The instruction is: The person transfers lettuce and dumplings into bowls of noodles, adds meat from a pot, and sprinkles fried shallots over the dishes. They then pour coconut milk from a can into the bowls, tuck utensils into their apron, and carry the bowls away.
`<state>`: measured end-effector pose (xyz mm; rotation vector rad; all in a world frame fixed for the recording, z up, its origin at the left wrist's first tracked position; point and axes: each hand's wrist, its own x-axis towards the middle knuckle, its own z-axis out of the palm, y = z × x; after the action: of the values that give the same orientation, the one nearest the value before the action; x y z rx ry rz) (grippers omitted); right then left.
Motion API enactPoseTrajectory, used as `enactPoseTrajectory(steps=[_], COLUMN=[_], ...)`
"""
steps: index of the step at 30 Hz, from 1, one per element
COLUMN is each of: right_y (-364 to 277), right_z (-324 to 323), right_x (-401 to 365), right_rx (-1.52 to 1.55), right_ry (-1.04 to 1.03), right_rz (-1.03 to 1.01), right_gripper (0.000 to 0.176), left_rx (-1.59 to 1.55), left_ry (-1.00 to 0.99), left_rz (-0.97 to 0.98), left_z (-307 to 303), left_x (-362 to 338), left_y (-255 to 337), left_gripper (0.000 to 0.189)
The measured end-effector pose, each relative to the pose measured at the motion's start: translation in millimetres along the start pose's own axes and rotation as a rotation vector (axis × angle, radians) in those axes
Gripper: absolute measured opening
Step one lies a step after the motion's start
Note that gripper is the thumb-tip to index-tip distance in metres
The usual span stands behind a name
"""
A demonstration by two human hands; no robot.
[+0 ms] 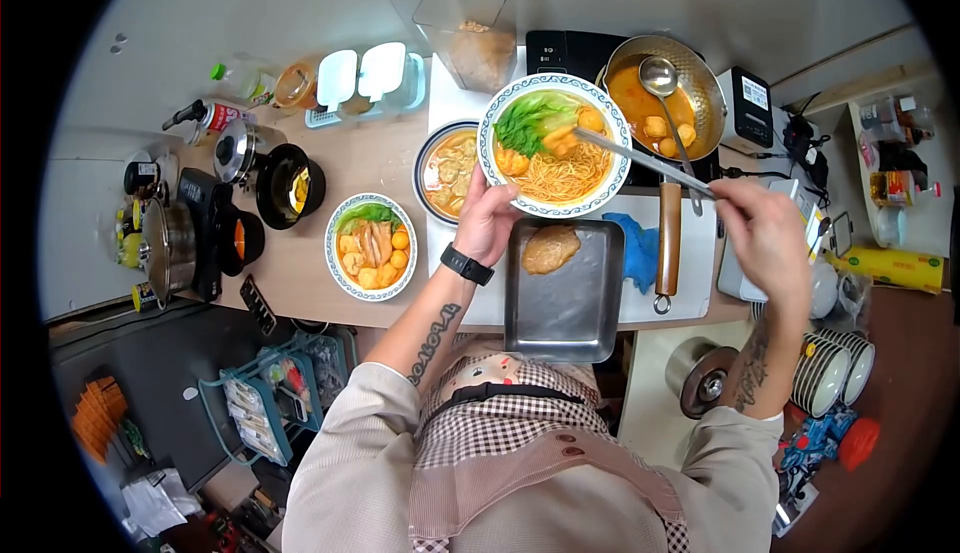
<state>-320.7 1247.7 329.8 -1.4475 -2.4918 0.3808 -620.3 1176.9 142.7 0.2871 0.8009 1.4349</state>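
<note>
My left hand (488, 219) grips the lower left rim of a patterned white bowl (612, 113), raised over the counter. Noodles (565, 171), green leafy vegetable (530, 121) and orange balls lie in its broth. Closed around metal tongs (655, 162), my right hand (768, 243) is at the right, with the tong tips over the food in the bowl. Partly behind the held bowl is another soup bowl (421, 175). Below it, a metal tray (565, 308) holds one browned slab of meat (549, 250). Whether the tongs pinch any food is hard to see.
A pan (716, 103) of orange broth with a ladle (658, 77) sits on the induction cooker (560, 50); its wooden handle (668, 243) points toward me. A blue cloth (637, 250) lies beside the tray. Another filled bowl (330, 243) and a black pot (268, 193) stand left.
</note>
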Motion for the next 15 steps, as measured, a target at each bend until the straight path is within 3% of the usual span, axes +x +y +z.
enactPoseTrajectory(steps=[1, 6, 10, 13, 15], right_y=[-3.1, -20.5, -21.2, -14.0, -12.3], right_z=[11.7, 27.5, 7.6, 15.6, 20.5], right_x=[-1.9, -23.7, -29.9, -14.6, -8.0], right_rx=[-0.011, 0.003, 0.037, -0.049, -0.039], right_ry=[0.024, -0.091, -0.121, -0.051, -0.136], right_rz=[-0.077, -0.068, 0.040, -0.039, -0.061], right_gripper=[0.015, 0.016, 0.016, 0.016, 0.017], left_rx=[-0.002, 0.007, 0.002, -0.003, -0.007], left_ry=[-0.001, -0.005, -0.032, -0.025, -0.019], left_rz=[-0.003, -0.003, -0.014, -0.013, -0.013], left_z=[-0.6, 4.1, 10.1, 13.6, 14.5], left_x=[0.3, 3.2, 7.0, 6.1, 2.1], left_y=[-0.1, -2.2, -2.9, 0.5, 4.3], left_gripper=[0.064, 0.065, 0.064, 0.064, 0.064])
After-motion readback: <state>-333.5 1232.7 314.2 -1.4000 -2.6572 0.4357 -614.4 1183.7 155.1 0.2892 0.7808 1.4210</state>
